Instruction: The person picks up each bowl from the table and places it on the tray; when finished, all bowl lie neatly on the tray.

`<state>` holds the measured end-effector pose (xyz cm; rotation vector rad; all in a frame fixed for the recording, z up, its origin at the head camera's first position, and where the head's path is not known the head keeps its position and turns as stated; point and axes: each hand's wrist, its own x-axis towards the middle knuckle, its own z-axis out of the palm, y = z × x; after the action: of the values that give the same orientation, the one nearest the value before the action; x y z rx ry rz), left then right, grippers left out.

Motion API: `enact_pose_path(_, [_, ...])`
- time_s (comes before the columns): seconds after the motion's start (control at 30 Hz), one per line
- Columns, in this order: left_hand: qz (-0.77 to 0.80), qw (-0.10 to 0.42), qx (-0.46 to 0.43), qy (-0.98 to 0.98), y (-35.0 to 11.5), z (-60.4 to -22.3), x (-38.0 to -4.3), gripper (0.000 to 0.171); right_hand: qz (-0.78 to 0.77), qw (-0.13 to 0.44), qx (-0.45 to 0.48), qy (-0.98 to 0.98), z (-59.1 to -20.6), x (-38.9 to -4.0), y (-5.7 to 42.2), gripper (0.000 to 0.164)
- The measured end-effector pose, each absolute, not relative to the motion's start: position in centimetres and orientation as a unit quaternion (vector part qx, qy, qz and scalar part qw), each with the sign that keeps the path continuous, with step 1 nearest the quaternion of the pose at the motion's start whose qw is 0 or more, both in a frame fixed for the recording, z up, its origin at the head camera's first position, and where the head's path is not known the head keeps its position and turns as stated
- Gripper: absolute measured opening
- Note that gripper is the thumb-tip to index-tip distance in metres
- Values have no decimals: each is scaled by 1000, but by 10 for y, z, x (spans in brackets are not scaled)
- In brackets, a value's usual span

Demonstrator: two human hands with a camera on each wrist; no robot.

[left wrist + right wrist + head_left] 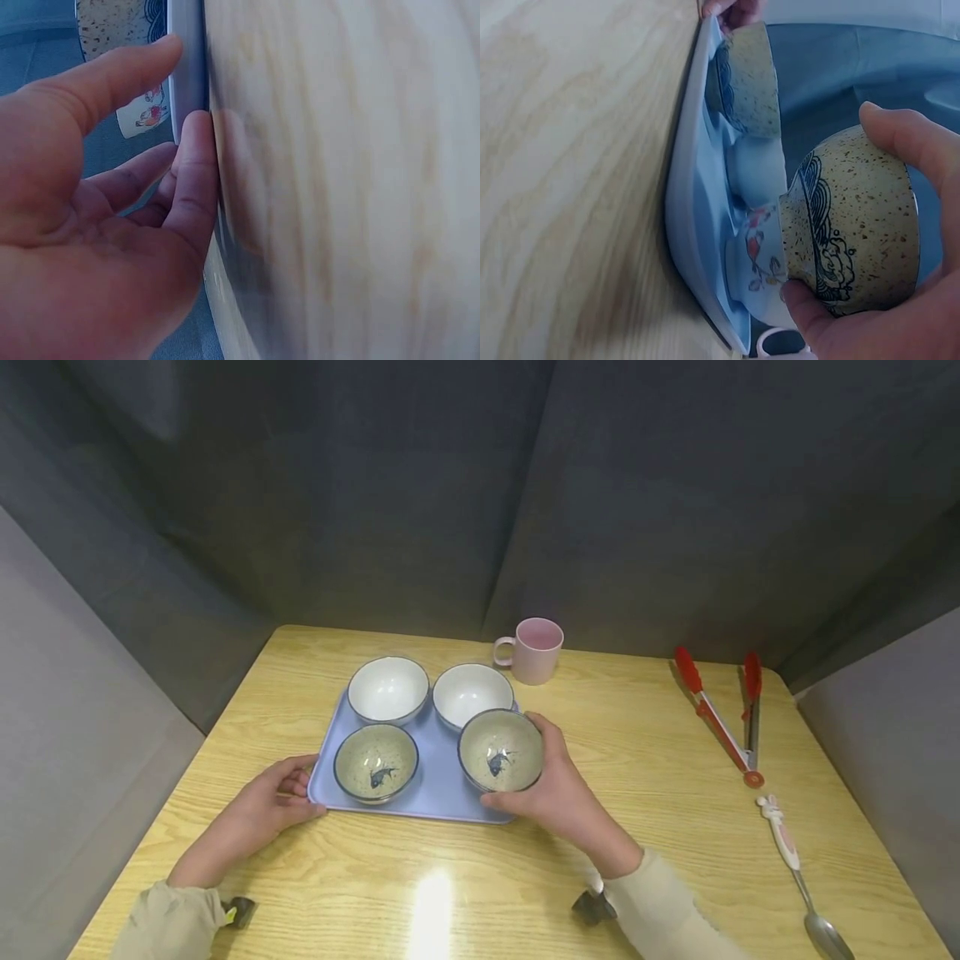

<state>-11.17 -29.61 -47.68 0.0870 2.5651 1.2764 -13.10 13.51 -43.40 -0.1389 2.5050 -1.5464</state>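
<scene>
A speckled beige bowl [500, 750] with a blue fish inside is gripped by my right hand [558, 789], thumb and fingers spread around its outside. In the right wrist view this bowl [859, 225] is raised off the blue tray [682, 187]. My left hand [258, 806] holds the tray [442, 781] at its front left corner, thumb by the rim and fingers against the edge. On the tray stand a matching fish bowl [376, 763] at front left and two white bowls, one at back left [388, 690] and one at back right [471, 693].
Behind the tray stands a pink mug [536, 652], its handle to the left. To the right lie red-tipped tongs [723, 727], spread apart, and a spoon [798, 877] with a white rabbit handle. Dark curtain [450, 510] closes off the table's back edge.
</scene>
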Motion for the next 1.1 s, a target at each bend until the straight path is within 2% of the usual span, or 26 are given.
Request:
enact_pose_path(0.7, [440, 133, 34, 887, -295, -476, -112, 82, -551, 134, -40, 823, -455, -123, 109, 138])
enact_pose_path(1.1, [445, 142, 25, 884, -296, -476, -112, 84, -533, 118, -70, 835, -464, -124, 103, 137])
